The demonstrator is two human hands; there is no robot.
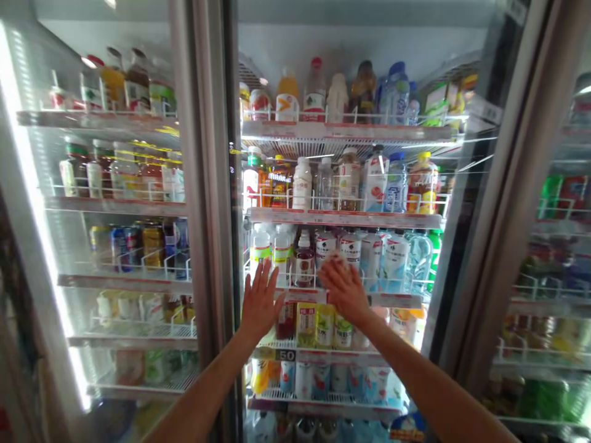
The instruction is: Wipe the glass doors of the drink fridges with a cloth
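Both arms reach forward toward a lit drinks fridge with its middle section in front of me. My left hand [261,301] is raised with fingers spread, in front of the clear bottles with green labels [282,249]. Level with the price rail [397,300], my right hand [342,290] is stretched out flat, its fingers pointing up and left and slightly blurred. Behind its fingertips stand white-labelled bottles [349,248]. A small dark red bottle [304,261] stands between the two hands. I see nothing held in either hand, and cannot tell whether they touch anything.
A metal door frame [203,184] rises at the left, and another frame [503,246] slants down at the right. Shelves of bottles and cans continue behind both. Juice bottles [306,324] fill the shelf below my hands; a soda bottle [315,92] stands on the top shelf.
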